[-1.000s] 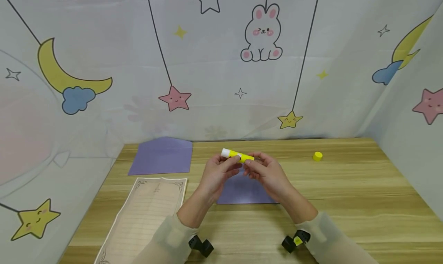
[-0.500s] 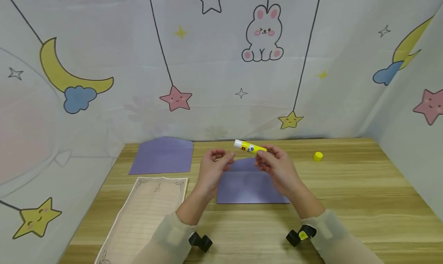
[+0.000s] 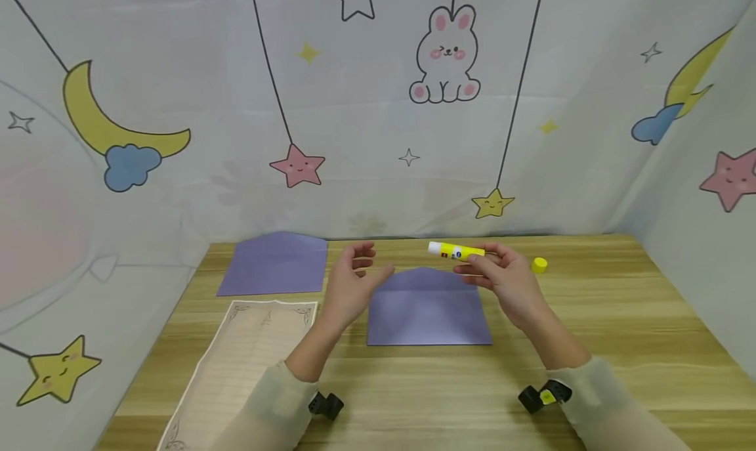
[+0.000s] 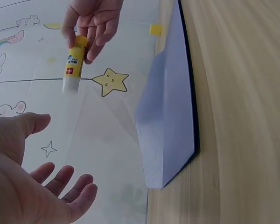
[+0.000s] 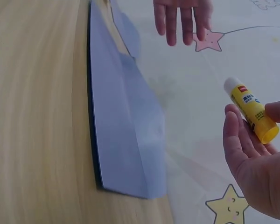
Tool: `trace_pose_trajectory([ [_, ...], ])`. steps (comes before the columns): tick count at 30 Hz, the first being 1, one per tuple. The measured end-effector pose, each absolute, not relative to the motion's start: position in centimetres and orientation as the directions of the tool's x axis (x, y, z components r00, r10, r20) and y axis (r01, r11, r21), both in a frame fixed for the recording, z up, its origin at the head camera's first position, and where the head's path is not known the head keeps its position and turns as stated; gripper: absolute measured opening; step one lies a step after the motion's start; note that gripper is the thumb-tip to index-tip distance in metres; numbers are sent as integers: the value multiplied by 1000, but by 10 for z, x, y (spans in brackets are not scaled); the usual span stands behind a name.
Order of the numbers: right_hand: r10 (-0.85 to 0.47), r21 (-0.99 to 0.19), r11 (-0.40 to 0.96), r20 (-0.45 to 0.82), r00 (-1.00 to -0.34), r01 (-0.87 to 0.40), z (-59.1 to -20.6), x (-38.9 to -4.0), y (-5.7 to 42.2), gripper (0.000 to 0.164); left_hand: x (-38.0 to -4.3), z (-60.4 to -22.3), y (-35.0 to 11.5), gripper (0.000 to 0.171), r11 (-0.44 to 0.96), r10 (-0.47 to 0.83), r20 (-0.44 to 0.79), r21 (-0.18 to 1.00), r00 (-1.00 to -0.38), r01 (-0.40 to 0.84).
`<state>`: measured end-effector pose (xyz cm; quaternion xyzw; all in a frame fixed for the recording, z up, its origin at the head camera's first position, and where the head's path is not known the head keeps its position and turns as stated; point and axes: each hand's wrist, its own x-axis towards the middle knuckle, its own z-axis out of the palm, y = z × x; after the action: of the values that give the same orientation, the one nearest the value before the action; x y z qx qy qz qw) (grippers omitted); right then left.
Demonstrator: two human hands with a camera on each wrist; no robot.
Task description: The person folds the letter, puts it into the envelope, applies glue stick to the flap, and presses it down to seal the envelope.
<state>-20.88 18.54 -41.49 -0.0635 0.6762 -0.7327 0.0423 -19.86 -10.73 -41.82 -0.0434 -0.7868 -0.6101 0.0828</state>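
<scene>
We see the right hand (image 3: 515,283) pinching the glue (image 3: 456,251) between thumb and fingers above the tabletop (image 3: 425,398), its white end towards the left hand (image 3: 348,290). The left hand's fingers are loosely curved and spread, thumb apart. Between the hands we see an envelope (image 3: 429,316), flap unfolded; the yellow cap (image 3: 539,265) sits beyond the right hand.

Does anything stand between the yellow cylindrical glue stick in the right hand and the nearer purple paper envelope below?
Nothing visible separates the white end of the glue stick from the envelope except open air. Only the fingers of the right hand lie under the stick's yellow end; the left hand is off to the left.
</scene>
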Motion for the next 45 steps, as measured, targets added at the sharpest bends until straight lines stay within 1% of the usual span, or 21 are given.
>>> trace_pose_trajectory([
  [5,-145,-998,15,60,-988,-63,-416,-207,195,46,-197,-420,-119,60,474,69,229,849,-971,234],
  [8,-138,-994,67,82,-987,-92,-416,-206,199,47,-196,-422,-125,62,591,162,252,749,-954,298],
  [11,-125,-987,116,100,-987,-115,-416,-205,202,45,-197,-425,-131,65,675,273,270,631,-923,384],
  [14,-117,-978,156,119,-986,-136,-415,-202,203,41,-197,-429,-133,70,732,385,261,498,-885,465],
  [17,-122,-970,188,132,-984,-154,-414,-200,204,40,-196,-431,-133,77,758,483,215,383,-849,528],
  [21,-129,-960,227,137,-982,-164,-415,-196,204,39,-196,-438,-130,82,757,570,143,290,-809,585],
  [23,-135,-955,242,143,-980,-173,-416,-194,204,38,-196,-441,-129,83,750,597,116,271,-794,604],
  [29,-177,-922,298,202,-963,-248,-420,-194,203,33,-197,-448,-126,78,736,640,25,267,-768,622],
  [34,-211,-875,369,252,-945,-315,-423,-192,199,35,-198,-451,-125,75,740,646,-46,285,-762,610],
  [39,-257,-792,470,299,-919,-389,-423,-192,191,39,-199,-451,-125,71,736,657,-84,289,-749,612],
  [45,-339,-671,556,354,-872,-489,-423,-196,178,38,-199,-450,-123,68,741,657,-116,280,-745,610],
])
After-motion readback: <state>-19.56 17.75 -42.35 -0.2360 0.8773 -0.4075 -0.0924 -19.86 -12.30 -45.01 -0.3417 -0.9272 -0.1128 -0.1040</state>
